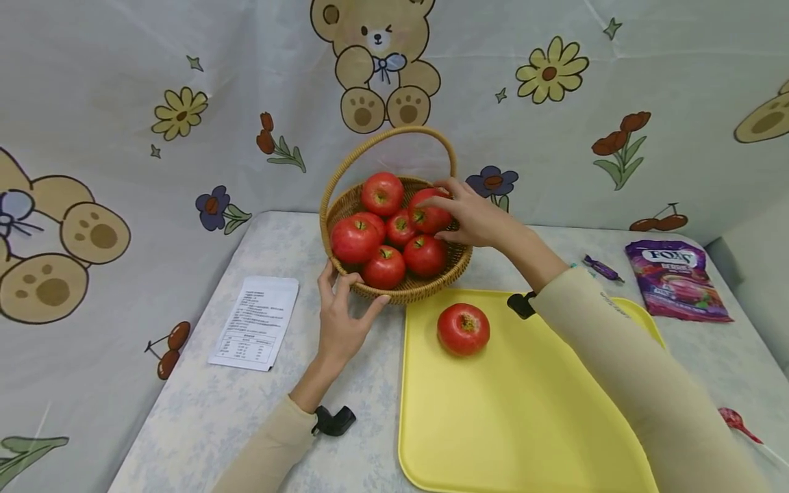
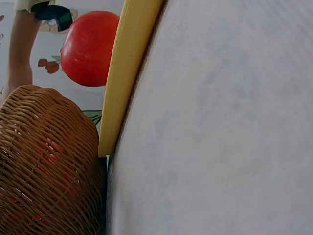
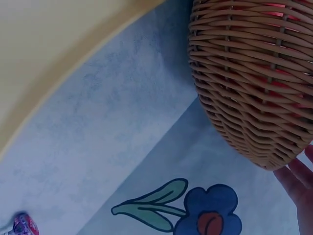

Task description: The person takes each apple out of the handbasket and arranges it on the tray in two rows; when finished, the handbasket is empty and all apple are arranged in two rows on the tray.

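Note:
A wicker basket (image 1: 425, 291) with a tall arched handle holds several red apples (image 1: 383, 267). My left hand (image 1: 342, 329) holds the basket at its front left, fingers and thumb spread along the rim. Over the basket's right side, my right hand (image 1: 471, 216) grips an apple (image 1: 425, 213) between its fingers and thumb. Another apple (image 1: 464, 329) lies on the yellow tray (image 1: 524, 411), just in front of the basket. The right wrist view shows the woven side of the basket (image 3: 249, 83) and the right fingertips (image 3: 291, 183) at its edge.
To the left lies a white printed packet (image 1: 254, 322). A purple candy bag (image 1: 678, 281) and a wrapped candy (image 1: 603, 268) lie at the back right. A red lollipop (image 1: 733, 419) is at the right edge. A patterned cloth (image 1: 246, 82) hangs behind the table.

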`<state>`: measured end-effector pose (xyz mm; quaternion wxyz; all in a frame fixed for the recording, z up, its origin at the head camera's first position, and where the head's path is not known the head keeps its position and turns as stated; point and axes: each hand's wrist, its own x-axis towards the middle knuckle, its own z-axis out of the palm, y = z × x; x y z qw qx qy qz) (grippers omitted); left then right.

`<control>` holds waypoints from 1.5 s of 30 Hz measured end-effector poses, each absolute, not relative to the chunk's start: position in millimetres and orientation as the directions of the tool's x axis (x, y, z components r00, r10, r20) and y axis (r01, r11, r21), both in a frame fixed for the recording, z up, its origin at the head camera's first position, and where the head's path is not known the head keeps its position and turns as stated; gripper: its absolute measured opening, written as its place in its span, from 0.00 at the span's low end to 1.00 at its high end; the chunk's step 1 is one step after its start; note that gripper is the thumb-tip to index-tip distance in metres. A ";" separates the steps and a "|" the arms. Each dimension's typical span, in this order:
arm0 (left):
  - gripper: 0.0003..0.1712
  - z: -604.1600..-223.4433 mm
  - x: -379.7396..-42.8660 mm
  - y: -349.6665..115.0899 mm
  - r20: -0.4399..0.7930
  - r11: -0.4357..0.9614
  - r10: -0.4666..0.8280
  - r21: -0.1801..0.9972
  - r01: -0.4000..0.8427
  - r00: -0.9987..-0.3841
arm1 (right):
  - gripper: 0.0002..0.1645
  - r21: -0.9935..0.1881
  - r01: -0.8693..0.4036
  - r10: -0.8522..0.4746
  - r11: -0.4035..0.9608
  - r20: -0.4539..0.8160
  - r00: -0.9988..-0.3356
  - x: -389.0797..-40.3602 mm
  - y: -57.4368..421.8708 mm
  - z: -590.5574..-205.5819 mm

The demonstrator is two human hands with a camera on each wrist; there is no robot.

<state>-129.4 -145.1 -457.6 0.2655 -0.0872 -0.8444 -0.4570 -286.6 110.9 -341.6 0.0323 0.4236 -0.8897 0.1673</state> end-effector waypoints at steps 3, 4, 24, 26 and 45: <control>0.27 -456.6 -129.7 -143.8 0.536 0.571 -0.091 0.719 0.397 -0.840 | 0.31 -0.248 -0.764 -0.744 0.596 0.188 -0.641 -288.2 108.4 -342.6; 0.27 -456.0 -129.8 -143.5 0.539 0.572 -0.089 0.716 0.401 -0.838 | 0.31 -0.234 -0.762 -0.742 0.604 0.184 -0.645 -288.3 107.5 -342.8; 0.28 -455.7 -129.5 -140.3 0.547 0.576 -0.079 0.708 0.409 -0.834 | 0.30 -0.111 -0.793 -0.751 0.599 0.264 -0.605 -293.7 101.5 -348.9; 0.28 -455.8 -129.3 -140.1 0.545 0.575 -0.079 0.709 0.409 -0.835 | 0.30 -0.130 -0.785 -0.743 0.605 0.263 -0.616 -292.5 102.0 -347.7; 0.28 -457.6 -129.1 -143.9 0.538 0.582 -0.092 0.712 0.394 -0.838 | 0.33 -0.208 -0.811 -0.700 0.547 0.417 -0.579 -256.5 134.9 -321.7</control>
